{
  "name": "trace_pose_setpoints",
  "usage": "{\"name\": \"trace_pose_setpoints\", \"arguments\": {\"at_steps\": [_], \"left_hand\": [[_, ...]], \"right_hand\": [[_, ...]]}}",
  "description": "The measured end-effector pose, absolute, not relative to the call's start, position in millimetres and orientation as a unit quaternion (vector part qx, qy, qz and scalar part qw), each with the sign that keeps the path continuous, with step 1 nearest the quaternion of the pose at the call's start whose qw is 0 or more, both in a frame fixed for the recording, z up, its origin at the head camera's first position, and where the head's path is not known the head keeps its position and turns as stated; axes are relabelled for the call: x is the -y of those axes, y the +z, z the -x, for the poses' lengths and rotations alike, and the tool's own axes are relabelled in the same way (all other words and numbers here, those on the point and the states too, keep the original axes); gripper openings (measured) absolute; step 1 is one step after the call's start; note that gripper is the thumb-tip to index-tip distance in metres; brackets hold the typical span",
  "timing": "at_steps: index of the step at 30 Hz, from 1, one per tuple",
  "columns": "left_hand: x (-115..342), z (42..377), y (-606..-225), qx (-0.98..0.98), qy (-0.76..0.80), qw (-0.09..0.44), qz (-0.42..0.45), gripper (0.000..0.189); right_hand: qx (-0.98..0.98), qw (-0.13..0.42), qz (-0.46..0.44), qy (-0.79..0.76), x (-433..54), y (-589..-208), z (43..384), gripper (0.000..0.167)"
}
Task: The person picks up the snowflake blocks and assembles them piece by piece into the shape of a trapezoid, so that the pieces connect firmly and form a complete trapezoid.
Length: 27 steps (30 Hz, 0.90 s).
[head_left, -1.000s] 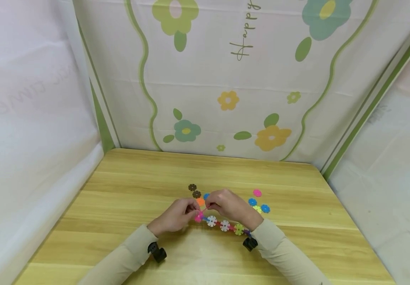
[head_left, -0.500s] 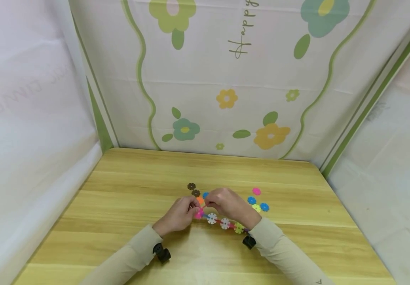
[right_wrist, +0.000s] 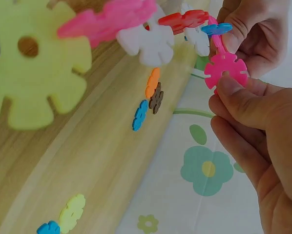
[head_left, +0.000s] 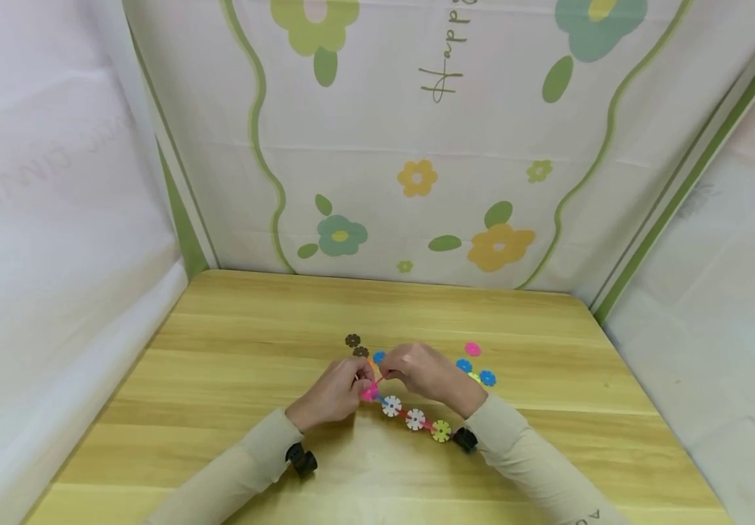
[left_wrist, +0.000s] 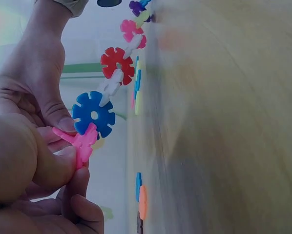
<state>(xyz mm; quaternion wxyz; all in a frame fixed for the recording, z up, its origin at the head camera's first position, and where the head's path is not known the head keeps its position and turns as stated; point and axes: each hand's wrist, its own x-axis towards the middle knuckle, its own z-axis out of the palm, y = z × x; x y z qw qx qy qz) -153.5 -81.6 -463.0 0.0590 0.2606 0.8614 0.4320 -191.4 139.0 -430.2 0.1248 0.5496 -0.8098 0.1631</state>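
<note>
- A chain of flat plastic snowflake-shaped discs (head_left: 410,417), slotted edge to edge in white, red, blue, pink and yellow-green, runs on a slant from the middle of the pale wooden desk (head_left: 233,364) toward the person's right forearm; its long axis goes from far-left to near-right in the head view.
- The far-left end of the chain is lifted off the desk and sits right between the two hands, so both are equally near it; the rest trails away beneath the right wrist.
- The left hand (head_left: 334,394) has its thumb and fingers curled round a pink snowflake disc (left_wrist: 80,144), pinching it at the very end of the chain.
- In the left wrist view that pink disc stands edge-on against the blue snowflake disc (left_wrist: 93,114) beside it, the two touching at their notched rims; I cannot tell whether the slots are fully seated.
- The right hand (head_left: 426,372) is clenched on the chain from the other side, its thumb and forefinger pinching just beside the blue disc, fingertips nearly touching those of the left hand.
- In the right wrist view the pink disc faces the camera flat, with the white, red and blue links behind it and a large yellow-green snowflake disc (right_wrist: 33,73) close to the lens at the chain's near end.
- Loose spare discs lie on the desk just beyond the hands: two brown ones (head_left: 356,345) to the far left, and a pink, blue and yellow cluster (head_left: 476,364) to the far right, all apart from the chain.
</note>
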Motion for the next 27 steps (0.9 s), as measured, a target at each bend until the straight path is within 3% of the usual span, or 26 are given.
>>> {"name": "trace_pose_setpoints", "arguments": {"at_steps": [12, 20, 27], "left_hand": [[80, 155, -464, -0.864, 0.427, 0.055, -0.26, 0.027], [73, 153, -466, -0.866, 0.448, 0.04, -0.217, 0.027], [72, 154, -466, -0.864, 0.465, 0.031, -0.192, 0.025]], "right_hand": [[0.812, 0.131, -0.549, 0.151, -139, -432, 192, 0.013], [0.812, 0.17, -0.548, 0.107, -134, -429, 183, 0.032], [0.814, 0.201, -0.532, 0.118, -132, -432, 180, 0.031]]}}
